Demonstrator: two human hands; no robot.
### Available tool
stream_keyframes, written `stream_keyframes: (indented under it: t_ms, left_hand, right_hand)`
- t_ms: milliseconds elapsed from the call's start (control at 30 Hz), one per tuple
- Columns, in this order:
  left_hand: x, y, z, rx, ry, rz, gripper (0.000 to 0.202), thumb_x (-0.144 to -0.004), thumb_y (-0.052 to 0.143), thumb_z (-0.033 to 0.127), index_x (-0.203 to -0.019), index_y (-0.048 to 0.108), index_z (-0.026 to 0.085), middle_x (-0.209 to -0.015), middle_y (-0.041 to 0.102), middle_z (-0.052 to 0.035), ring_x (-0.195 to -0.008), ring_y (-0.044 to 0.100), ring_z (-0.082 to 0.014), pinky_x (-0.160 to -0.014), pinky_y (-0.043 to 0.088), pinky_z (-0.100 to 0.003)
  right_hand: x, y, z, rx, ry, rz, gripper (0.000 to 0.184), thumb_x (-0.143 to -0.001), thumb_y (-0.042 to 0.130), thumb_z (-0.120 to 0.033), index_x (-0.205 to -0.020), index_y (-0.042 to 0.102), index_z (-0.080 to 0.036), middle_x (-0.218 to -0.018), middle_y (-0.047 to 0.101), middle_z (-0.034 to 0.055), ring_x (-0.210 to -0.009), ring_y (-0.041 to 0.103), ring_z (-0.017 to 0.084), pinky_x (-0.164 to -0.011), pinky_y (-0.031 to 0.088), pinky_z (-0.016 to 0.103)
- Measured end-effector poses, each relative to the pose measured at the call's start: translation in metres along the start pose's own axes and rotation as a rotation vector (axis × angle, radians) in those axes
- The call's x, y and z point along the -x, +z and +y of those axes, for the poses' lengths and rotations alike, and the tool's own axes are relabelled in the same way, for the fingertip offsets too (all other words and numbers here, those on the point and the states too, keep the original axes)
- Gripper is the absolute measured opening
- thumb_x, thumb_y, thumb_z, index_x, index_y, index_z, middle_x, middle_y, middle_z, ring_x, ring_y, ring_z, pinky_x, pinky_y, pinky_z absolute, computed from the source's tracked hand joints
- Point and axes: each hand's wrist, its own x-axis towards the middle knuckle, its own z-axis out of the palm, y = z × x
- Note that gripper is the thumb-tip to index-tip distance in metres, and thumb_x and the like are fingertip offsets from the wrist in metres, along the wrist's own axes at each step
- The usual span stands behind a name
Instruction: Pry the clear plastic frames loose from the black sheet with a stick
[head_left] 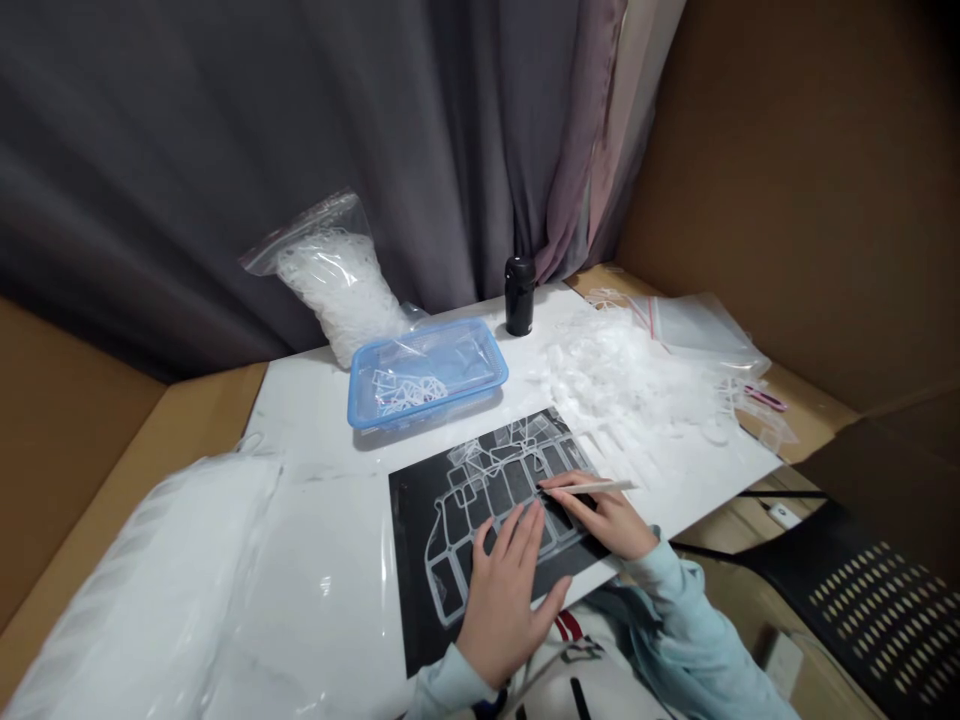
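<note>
A black sheet (pixel 412 520) lies on the table in front of me, with a translucent white plastic lattice (pixel 444 553) of rounded rectangular openings on top. My left hand (pixel 504 582) rests on the lattice with its fingers spread, pressing near its lower middle. In my right hand (pixel 611 515) is a slim white pen-like tool (pixel 589 488), pinched between thumb and fingers. Its dark tip points left and meets the lattice just beyond my left fingertips. Small clear plastic pieces (pixel 471 455) lie along the lattice's far side.
Behind the sheet stands a blue basket (pixel 427 412) holding white plastic pieces. A stuffed zip bag (pixel 341 290) leans on the curtain. A black bottle (pixel 519 297) stands near a pile of clear plastic (pixel 622 365). Wrapped white bundles (pixel 161 570) lie left; a black chair (pixel 862 580) is right.
</note>
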Motion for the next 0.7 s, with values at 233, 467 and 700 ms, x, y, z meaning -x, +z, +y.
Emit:
stream_keyframes:
  t_ms: [233,467,700]
  left_hand:
    - [0.0007,0.0011,0.0004,0.048,-0.041,-0.053,0.06,-0.098,0.04,0.048,-0.15,0.028,0.021,-0.151,0.037,-0.0048,-0.137,0.034,-0.0239,-0.108,0.022,-0.047]
    - [0.0028,0.0009,0.0005,0.084,-0.077,-0.088,0.059,-0.097,0.04,0.049,-0.149,0.029,0.023,-0.153,0.033,-0.001,-0.137,0.034,-0.0242,-0.107,0.026,-0.05]
    - [0.0022,-0.0005,-0.0003,0.103,-0.09,-0.096,0.06,-0.097,0.039,0.05,-0.15,0.027,0.025,-0.153,0.033,0.0,-0.137,0.035,-0.0243,-0.106,0.029,-0.05]
  right_hand:
    - [-0.0006,0.0002,0.0023,0.077,-0.156,-0.036,0.022,-0.1,0.046,-0.027,-0.11,0.063,-0.018,-0.113,0.066,0.0103,-0.109,0.06,0.018,-0.095,0.05,0.033]
    - [-0.0019,0.0006,0.0001,0.191,-0.264,-0.122,0.026,-0.101,0.04,-0.024,-0.117,0.06,-0.018,-0.117,0.064,0.0121,-0.113,0.056,0.021,-0.095,0.05,0.036]
    - [-0.0023,-0.0021,0.0017,0.061,-0.173,-0.09,0.021,-0.099,0.047,-0.024,-0.113,0.062,-0.02,-0.113,0.065,0.0091,-0.111,0.057,0.018,-0.095,0.05,0.034]
